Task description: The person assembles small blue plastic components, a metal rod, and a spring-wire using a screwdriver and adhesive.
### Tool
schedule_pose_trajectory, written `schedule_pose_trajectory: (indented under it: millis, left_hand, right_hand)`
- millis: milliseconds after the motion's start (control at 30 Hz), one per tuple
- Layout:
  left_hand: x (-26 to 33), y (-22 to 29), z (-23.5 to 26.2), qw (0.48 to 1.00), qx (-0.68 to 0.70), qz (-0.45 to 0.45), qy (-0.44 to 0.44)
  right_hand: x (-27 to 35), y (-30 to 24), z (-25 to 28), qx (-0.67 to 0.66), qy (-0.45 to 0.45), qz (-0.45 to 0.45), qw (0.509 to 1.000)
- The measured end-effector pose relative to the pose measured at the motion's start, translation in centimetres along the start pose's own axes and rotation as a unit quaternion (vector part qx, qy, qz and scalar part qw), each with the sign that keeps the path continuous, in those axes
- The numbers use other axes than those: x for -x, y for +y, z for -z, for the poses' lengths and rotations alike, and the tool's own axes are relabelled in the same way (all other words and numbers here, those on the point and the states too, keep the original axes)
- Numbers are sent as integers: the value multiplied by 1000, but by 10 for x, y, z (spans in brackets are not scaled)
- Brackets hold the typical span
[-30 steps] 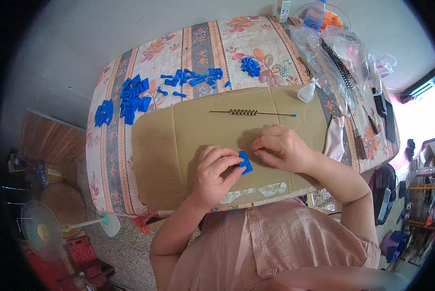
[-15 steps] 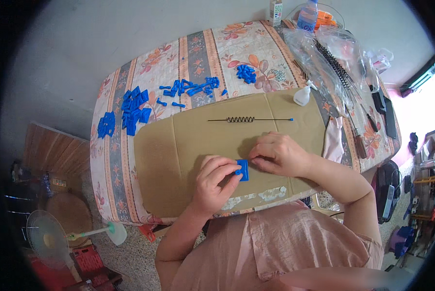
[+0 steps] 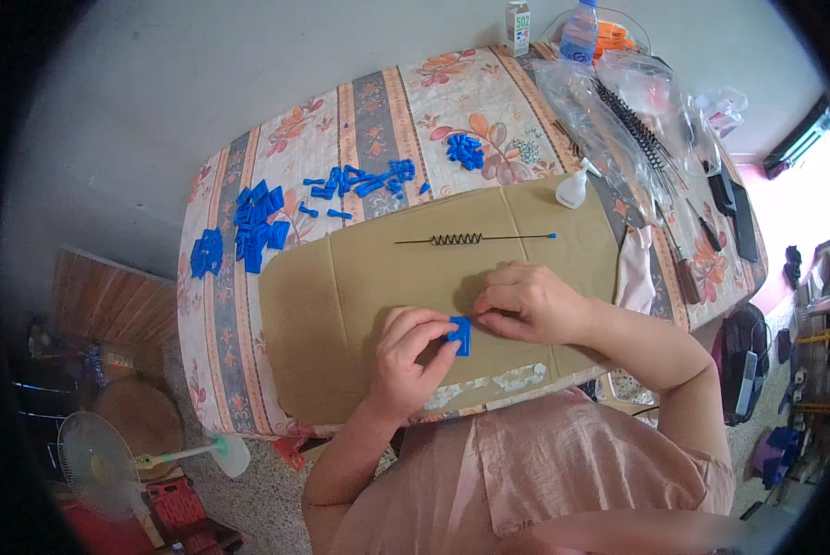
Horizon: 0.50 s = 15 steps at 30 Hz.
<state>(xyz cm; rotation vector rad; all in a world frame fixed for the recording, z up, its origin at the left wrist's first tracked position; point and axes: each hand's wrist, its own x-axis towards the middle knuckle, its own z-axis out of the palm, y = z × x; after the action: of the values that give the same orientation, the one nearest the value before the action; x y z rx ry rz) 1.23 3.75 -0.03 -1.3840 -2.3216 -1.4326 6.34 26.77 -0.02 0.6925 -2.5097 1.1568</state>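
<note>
The left hand (image 3: 411, 353) is grasping the block (image 3: 463, 344), pinching it between thumb and fingertips. The block, flat and blue, is sitting over the near part of the board (image 3: 296, 319), in front of the person's shirt (image 3: 563, 453); whether it is touching the cardboard, I cannot tell. The right hand (image 3: 533, 303) is sitting just to the right of the block, its thumb and fingers bending together; whether those fingertips are gripping anything small, I cannot tell

Beyond the hands, the rod (image 3: 456, 240) is lying across the board, coiling at its middle and ending in a blue tip at the right. The white bottle (image 3: 571, 192) is resting near the board's far right corner. On the table (image 3: 290, 129), blue plates (image 3: 259, 227) are lying in a heap at the left, while blue pegs (image 3: 465, 153) are clustering past the board's far edge. At the right, the rag (image 3: 635, 270) is lying beside the board, and the screwdriver (image 3: 688, 280) is lying near it
</note>
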Motion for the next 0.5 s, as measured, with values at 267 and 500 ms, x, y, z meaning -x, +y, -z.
schedule_pose_trajectory:
  millis: [267,500]
  left_hand:
    - [-24,2,22,985,25,165,-31]
    - [-94,-31,25,969,-238,-12,-69]
  right_hand:
    - [2,2,-2,22,-23,30,999]
    - [2,-1,5,33,-51,31,998]
